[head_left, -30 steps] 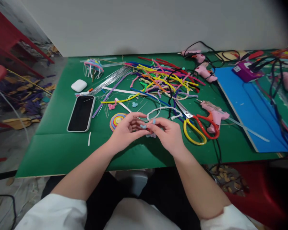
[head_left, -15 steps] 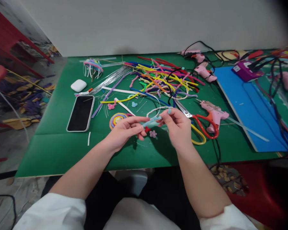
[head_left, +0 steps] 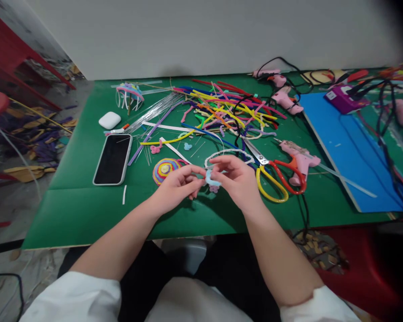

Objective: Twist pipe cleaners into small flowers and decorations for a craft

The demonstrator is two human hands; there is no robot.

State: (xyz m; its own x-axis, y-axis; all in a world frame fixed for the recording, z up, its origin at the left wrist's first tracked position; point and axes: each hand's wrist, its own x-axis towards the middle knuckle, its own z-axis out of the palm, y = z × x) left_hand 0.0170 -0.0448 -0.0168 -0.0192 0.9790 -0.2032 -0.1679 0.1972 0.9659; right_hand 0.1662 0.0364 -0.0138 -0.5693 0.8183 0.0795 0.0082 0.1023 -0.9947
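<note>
Between my fingertips is a light blue pipe cleaner (head_left: 214, 180), bent into a curve. My left hand (head_left: 178, 185) pinches its left end, and my right hand (head_left: 237, 181) grips it from the right with thumb and fingers. Just below it on the table lies a small mauve flower (head_left: 214, 189), partly covered. A white twisted ring (head_left: 245, 153) lies behind my right hand. Left of my left hand rests a striped spiral disc (head_left: 164, 171). Scissors with one red and one yellow handle (head_left: 272, 197) lie to the right of my right hand.
A pile of coloured pipe cleaners (head_left: 235, 109) covers the table's back. On the left are a phone (head_left: 112, 159), a white case (head_left: 109, 120) and a small umbrella-like craft (head_left: 130, 93). Pink glue guns (head_left: 300, 161), cables and a blue board (head_left: 342, 152) occupy the right.
My right hand has moved left and down, closer to my left hand. The light blue pipe cleaner, stretched out before, is now curved. More of the white ring shows.
</note>
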